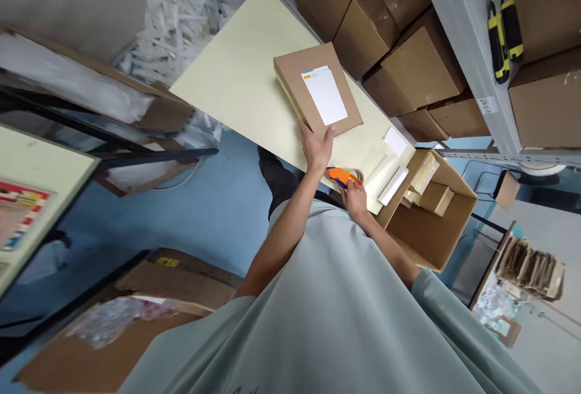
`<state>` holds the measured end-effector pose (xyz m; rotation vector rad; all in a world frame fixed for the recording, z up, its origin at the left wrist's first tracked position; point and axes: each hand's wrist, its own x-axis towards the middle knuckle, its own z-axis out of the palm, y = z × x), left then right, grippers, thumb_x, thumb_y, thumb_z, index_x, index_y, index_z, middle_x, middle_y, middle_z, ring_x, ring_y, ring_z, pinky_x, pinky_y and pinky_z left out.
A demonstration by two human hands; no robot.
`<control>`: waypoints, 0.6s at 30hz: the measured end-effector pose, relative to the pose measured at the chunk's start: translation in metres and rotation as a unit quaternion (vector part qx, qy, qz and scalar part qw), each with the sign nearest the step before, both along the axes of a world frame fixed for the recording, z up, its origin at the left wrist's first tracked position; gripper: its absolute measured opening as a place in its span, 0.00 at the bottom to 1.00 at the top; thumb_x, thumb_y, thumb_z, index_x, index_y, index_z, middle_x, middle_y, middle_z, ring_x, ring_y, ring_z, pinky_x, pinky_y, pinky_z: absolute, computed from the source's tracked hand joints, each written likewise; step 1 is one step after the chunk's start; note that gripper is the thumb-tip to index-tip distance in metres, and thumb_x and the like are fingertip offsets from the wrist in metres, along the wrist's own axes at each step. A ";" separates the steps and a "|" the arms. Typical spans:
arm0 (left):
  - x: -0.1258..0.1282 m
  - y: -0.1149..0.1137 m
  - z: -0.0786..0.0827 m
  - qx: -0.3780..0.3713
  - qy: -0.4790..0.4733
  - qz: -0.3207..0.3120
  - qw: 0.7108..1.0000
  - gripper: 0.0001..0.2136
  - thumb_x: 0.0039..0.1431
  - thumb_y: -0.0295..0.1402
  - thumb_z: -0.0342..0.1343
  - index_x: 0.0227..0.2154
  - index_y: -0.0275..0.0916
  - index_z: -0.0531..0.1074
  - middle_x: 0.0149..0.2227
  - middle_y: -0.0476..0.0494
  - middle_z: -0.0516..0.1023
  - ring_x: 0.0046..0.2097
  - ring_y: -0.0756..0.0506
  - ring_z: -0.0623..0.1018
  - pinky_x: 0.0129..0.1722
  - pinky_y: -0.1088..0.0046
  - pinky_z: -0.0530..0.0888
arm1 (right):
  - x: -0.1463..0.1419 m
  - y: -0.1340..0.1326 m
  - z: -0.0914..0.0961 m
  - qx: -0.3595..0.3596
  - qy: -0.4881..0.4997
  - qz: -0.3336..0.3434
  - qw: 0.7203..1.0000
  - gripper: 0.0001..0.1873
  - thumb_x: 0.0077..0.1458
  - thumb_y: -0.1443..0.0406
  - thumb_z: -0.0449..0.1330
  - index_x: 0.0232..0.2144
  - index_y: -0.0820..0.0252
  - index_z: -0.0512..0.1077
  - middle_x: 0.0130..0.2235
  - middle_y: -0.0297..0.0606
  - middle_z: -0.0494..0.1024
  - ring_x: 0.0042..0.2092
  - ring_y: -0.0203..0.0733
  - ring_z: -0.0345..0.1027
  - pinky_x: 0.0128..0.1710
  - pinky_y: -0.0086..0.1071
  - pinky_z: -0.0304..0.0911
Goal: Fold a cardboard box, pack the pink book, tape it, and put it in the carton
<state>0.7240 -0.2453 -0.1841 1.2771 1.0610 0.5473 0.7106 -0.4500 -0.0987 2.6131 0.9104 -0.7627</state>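
A flat cardboard box (318, 88) with a white label on top lies on the pale yellow table (240, 79). My left hand (318, 147) grips the box's near edge, fingers curled on it. My right hand (354, 197) is closed around an orange tape dispenser (341, 176) at the table's near edge, just right of the left hand.
An open carton (431, 224) holding small boxes stands beside the table at right. A white label (394, 141) and a white strip (394, 185) lie on the table. Shelves (458, 25) behind hold stacked brown boxes. Cartons (149, 303) sit on the blue floor.
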 end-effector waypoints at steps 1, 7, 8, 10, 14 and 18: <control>0.002 0.001 0.001 0.006 -0.003 -0.021 1.000 0.57 0.64 0.61 0.68 0.83 0.42 0.43 0.84 0.29 0.50 0.84 0.31 0.52 0.83 0.51 0.54 | 0.001 0.001 0.003 0.000 0.007 0.001 1.000 0.22 0.81 0.57 0.54 0.59 0.72 0.76 0.53 0.63 0.85 0.56 0.57 0.80 0.62 0.44 0.72; -0.022 0.062 -0.005 0.043 -0.018 -0.151 0.987 0.56 0.60 0.60 0.72 0.82 0.45 0.50 0.77 0.32 0.67 0.77 0.36 0.69 0.79 0.56 0.63 | -0.002 0.025 0.002 0.055 0.064 0.003 0.996 0.21 0.80 0.59 0.55 0.59 0.73 0.75 0.53 0.64 0.85 0.59 0.59 0.78 0.64 0.45 0.68; -0.028 0.076 -0.004 0.048 -0.018 -0.175 0.983 0.57 0.57 0.60 0.73 0.81 0.44 0.52 0.76 0.31 0.69 0.76 0.36 0.71 0.78 0.56 0.64 | -0.005 0.033 -0.002 0.067 0.075 0.002 0.995 0.20 0.80 0.61 0.54 0.59 0.74 0.74 0.53 0.65 0.85 0.59 0.59 0.78 0.65 0.45 0.67; -0.036 0.103 0.002 0.055 -0.008 -0.222 0.974 0.58 0.52 0.63 0.75 0.79 0.43 0.56 0.75 0.31 0.70 0.75 0.35 0.72 0.77 0.56 0.67 | -0.012 0.050 -0.008 0.081 0.100 0.009 0.992 0.20 0.79 0.65 0.53 0.61 0.77 0.73 0.54 0.65 0.85 0.60 0.59 0.78 0.66 0.45 0.65; -0.042 0.126 0.020 0.071 0.048 -0.293 0.952 0.55 0.52 0.65 0.73 0.77 0.46 0.59 0.73 0.32 0.73 0.73 0.36 0.75 0.75 0.57 0.69 | -0.017 0.070 -0.011 0.092 0.138 0.015 0.986 0.22 0.79 0.66 0.53 0.66 0.80 0.68 0.55 0.63 0.85 0.62 0.56 0.77 0.67 0.42 0.64; -0.042 0.121 0.033 0.125 0.119 -0.321 0.931 0.51 0.63 0.63 0.65 0.81 0.45 0.52 0.73 0.30 0.72 0.74 0.40 0.74 0.74 0.58 0.70 | 0.002 0.040 -0.003 0.098 0.135 -0.021 0.986 0.25 0.80 0.62 0.55 0.68 0.77 0.67 0.57 0.62 0.85 0.63 0.56 0.77 0.67 0.41 0.65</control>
